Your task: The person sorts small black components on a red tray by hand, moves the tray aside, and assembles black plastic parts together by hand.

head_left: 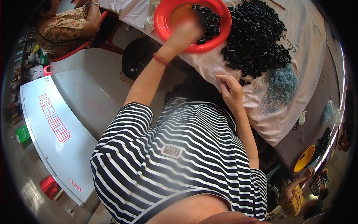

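My left hand (186,33) reaches into a round red plastic basin (161,16), a red bead bracelet on its wrist. Its fingers are smeared, so I cannot tell whether they hold anything. Short black cylindrical parts (213,24) lie in the basin's right side. At the cloth's near edge, my right hand (232,91) is closed, its thumb and fingertips drawn together; anything between them is too small to make out. Just beyond it spreads a large pile of similar black parts (255,37). Beside that pile lies a heap of small bluish-grey metallic pieces (282,86).
A pale pink cloth (270,128) covers the table. To the left stands a white chest (56,127) with red markings, and a person in a patterned shirt (65,30) sits at a red chair. At the far right are a yellow basin (304,158), a clear plastic bag (331,115) and other people.
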The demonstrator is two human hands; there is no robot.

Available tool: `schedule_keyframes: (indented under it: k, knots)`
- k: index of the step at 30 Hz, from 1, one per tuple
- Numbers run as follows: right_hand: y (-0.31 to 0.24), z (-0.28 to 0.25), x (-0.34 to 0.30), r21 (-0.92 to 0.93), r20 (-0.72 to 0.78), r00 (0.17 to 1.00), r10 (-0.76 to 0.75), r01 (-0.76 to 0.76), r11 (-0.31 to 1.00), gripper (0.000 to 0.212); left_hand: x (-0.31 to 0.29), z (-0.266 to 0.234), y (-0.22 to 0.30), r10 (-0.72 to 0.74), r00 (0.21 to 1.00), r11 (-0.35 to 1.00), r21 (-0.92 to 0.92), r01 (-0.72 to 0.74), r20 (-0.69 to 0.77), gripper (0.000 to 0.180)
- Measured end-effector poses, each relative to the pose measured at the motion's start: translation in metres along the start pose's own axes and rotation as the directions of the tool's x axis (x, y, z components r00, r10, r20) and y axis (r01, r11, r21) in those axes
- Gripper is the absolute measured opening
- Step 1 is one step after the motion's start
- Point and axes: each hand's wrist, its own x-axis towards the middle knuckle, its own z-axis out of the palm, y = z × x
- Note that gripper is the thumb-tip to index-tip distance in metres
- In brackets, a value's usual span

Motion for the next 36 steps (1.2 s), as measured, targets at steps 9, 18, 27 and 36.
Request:
schedule_keyframes:
  k: [9, 18, 27, 36]
  knots:
    - [0.003, 0.001, 0.000, 0.012, -0.005, 1.000, -0.010, 0.010, 1.000, 0.029, -0.028, -0.068, -0.004, -0.161, 0.865, 0.286, -0.816, 0.502, 0.476, 0.014]
    - [0.010, 0.000, -0.001, 0.014, 0.001, 0.999, -0.033, 0.033, 0.999, 0.028, -0.107, -0.051, -0.070, -0.206, 0.583, 0.154, -0.562, 0.812, 0.786, 0.013]
    - [0.003, 0.003, 0.005, -0.026, 0.008, 0.992, -0.128, 0.128, 0.991, 0.024, -0.125, 0.111, -0.209, -0.138, 0.844, 0.759, -0.492, 0.426, 0.518, 0.039]
    - [0.005, 0.005, 0.003, -0.019, -0.008, 0.993, -0.121, 0.121, 0.993, 0.022, -0.112, 0.124, -0.197, -0.081, 0.923, 0.577, -0.737, 0.351, 0.376, 0.076]
